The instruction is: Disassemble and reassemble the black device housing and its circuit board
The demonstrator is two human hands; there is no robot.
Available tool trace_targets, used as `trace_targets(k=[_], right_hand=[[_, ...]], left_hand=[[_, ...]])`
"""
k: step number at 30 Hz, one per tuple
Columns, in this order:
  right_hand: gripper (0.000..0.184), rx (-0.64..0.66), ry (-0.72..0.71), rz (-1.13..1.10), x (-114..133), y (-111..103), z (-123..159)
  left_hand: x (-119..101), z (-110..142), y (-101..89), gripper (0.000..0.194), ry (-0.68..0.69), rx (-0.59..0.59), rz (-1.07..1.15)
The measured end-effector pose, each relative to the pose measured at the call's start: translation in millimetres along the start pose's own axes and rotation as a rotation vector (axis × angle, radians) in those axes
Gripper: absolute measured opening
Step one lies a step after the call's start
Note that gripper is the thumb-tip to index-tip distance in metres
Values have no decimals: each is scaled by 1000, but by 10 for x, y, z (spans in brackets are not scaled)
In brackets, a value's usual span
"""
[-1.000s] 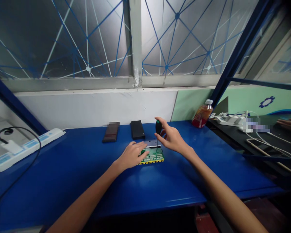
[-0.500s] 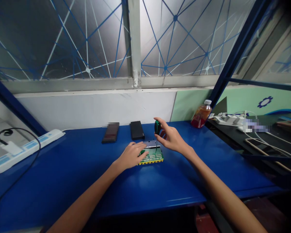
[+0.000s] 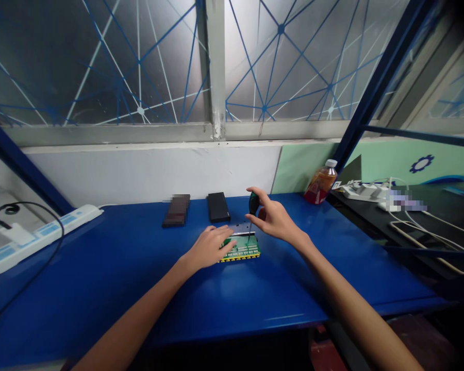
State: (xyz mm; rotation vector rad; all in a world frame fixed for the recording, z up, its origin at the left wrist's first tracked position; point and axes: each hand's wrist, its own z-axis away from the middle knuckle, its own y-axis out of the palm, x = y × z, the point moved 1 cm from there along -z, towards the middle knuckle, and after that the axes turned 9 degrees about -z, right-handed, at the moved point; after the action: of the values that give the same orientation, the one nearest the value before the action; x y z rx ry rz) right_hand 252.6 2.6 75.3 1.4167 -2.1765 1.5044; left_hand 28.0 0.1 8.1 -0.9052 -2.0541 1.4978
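Note:
My right hand (image 3: 272, 216) pinches the green-and-black handle of a screwdriver (image 3: 253, 203) between thumb and fingers. Its thin shaft points down, almost upright, and the tip meets the right part of a green circuit board (image 3: 242, 246). Yellow parts line the board's near edge, and a grey metal strip (image 3: 243, 229) runs along its far side. Across the left end of the board lies my left hand (image 3: 209, 247), fingers stretched out and thumb apart, covering that end. Whether the tip sits in a screw is too small to tell.
Behind the board, a black box (image 3: 218, 207) and a dark flat device (image 3: 177, 210) lie on the blue table (image 3: 139, 288). A white power strip (image 3: 42, 239) with a black cable is at left. A drink bottle (image 3: 321, 181) stands back right, near cables on a black table.
The screwdriver handle has turned and leans slightly to the right, as my right fingers shift a little on it. My left hand and the board stay in place.

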Motion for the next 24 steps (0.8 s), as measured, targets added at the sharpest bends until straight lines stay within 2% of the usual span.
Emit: trace_targets(k=[4,8,14,20,24], right_hand=[[63,-58,25,-70,-39,-35,-25],[56,-170,79,-197,-120,-37,-52],[58,-365,160,-395,-273,134,-75],[51,-375,201,-413,-322,310,-41],[50,-387,227,-422,-330,355,-26]], left_hand=[[15,3,26,37,3,-18,9],[38,13,73,39,1,-31,5],[30,16,61,41,-46,-27,-47],[19,-11,34,55,-193,6,-22],[18,-14,45,57,-200,20,6]])
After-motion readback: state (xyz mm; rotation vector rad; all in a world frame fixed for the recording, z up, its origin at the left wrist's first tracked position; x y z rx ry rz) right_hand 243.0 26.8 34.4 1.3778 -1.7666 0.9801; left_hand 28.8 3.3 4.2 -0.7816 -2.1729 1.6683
